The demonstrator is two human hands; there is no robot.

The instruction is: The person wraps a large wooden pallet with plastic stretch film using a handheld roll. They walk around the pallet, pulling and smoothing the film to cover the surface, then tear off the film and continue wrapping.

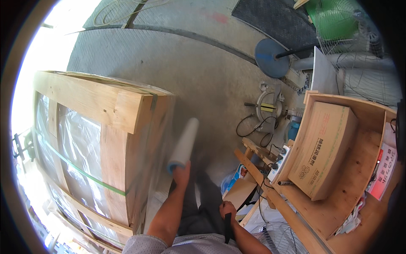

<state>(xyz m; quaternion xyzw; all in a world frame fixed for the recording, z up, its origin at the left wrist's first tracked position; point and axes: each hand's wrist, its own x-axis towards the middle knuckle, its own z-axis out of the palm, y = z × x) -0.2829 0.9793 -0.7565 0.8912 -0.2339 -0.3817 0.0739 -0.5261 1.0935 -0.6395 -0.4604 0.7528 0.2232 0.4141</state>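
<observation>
My left hand (182,175) is closed around the lower end of a roll of clear stretch film (185,142), next to its blue core end (172,166). The roll tilts up and away from me, just right of a large wooden crate (122,106). Clear plastic covers the crate's sides between its boards, and a green strap (84,171) runs across it. Low in front of my body, my right hand (227,210) is curled closed. A black strap (227,226) lies at that wrist; whatever the fingers hold, if anything, is hidden.
On the right, a wooden shelf unit (338,203) holds a cardboard box (323,148). A power strip (279,163) with cables sits beside it. Farther off are a miter saw (268,108) on the concrete floor and a round grey base with a pole (272,58). A wire fan guard (281,239) stands near my right arm.
</observation>
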